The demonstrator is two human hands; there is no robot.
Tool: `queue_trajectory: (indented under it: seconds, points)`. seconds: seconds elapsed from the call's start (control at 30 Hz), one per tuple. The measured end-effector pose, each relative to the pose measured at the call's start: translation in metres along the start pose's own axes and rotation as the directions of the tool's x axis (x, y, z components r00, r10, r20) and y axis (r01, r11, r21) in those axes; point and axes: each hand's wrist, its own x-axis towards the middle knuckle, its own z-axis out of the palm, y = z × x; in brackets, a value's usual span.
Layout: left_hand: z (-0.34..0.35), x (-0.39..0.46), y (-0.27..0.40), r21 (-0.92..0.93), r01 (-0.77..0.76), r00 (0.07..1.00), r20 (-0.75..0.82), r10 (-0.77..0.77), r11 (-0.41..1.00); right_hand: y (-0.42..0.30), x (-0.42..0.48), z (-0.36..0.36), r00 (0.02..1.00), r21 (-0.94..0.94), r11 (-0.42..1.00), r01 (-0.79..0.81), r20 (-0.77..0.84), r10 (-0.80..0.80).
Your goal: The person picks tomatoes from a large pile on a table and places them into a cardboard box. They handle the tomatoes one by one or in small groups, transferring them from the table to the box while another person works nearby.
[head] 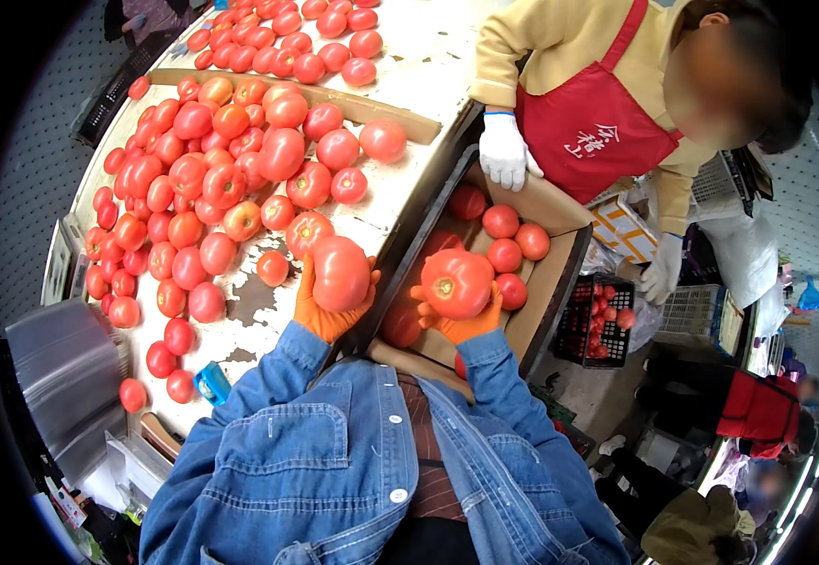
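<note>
In an orange glove, my left hand point(332, 304) grips a large red tomato point(341, 274) at the near edge of the worn white table point(254, 304). My right hand point(464, 318), gloved the same way, holds another large tomato point(457, 284) with its stem scar facing up. That one is over a dark crate point(558, 289) lined with cardboard point(547, 205), where several tomatoes point(503, 255) lie. Left of my left hand, a big heap of tomatoes point(198, 176) covers much of the table.
A cardboard strip point(409, 126) divides the heap from more tomatoes point(296, 42) beyond. A co-worker in a red apron point(593, 127) rests a white-gloved hand point(505, 152) on the crate's far rim. Plastic containers point(63, 381) stand stacked at left; a black basket point(595, 321) of tomatoes sits at right.
</note>
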Motion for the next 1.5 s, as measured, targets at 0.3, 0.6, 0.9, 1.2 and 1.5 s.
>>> queue_trajectory:
  seconds: [0.3,0.6,0.9,1.2,1.5]
  points:
    - [0.018,-0.01,0.001,-0.043,-0.048,0.999,0.024,0.049,0.998,0.014,0.044,0.08,0.955,0.071,0.994,0.08,-0.291,-0.056]
    - [0.074,-0.031,-0.026,0.873,-0.155,0.853,0.354,0.383,-0.462,0.04,0.052,0.093,0.826,-0.798,0.579,0.166,-0.208,-0.523]
    - [0.064,-0.028,-0.034,0.73,-0.064,0.771,0.469,0.43,-0.68,0.039,0.056,0.1,0.808,-0.991,-0.089,0.099,0.132,-0.574]
    - [0.084,-0.032,-0.035,0.722,-0.125,0.671,0.567,0.477,-0.681,0.043,0.049,0.122,0.805,-0.838,-0.523,0.153,0.413,-0.427]
    - [0.066,-0.03,-0.013,0.724,-0.177,0.612,0.611,0.502,-0.667,0.041,0.052,0.11,0.913,-0.921,0.323,0.218,0.076,-0.401]
